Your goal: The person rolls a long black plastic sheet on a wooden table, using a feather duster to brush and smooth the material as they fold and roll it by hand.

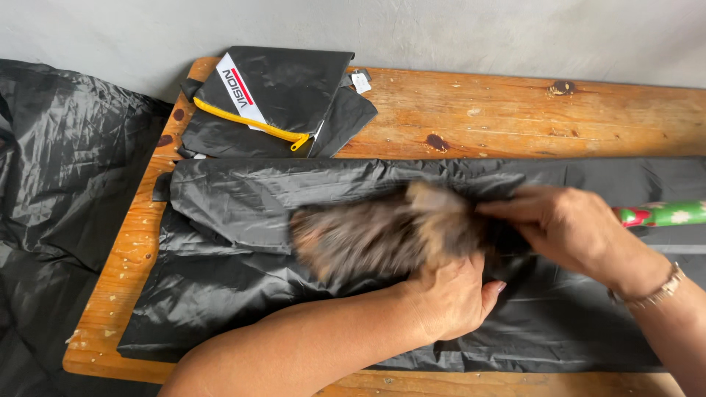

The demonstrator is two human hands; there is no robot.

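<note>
A long black nylon sheet (243, 294) lies folded across a wooden table (515, 110). On its middle sits a brown fuzzy thing (368, 235), blurred by motion, so its kind is unclear. My left hand (448, 298) reaches in from the lower left, its fingers curled on the thing's lower right edge. My right hand (573, 228) comes from the right with a bracelet on the wrist. Its fingertips pinch the right end of the fuzzy thing at the sheet's fold.
A black pouch (283, 81) with a yellow zip and a white label lies at the table's back left, on more folded black cloth. A green and red patterned roll (665, 214) pokes in at the right edge. Crumpled black sheeting (66, 169) hangs left of the table. A grey wall stands behind.
</note>
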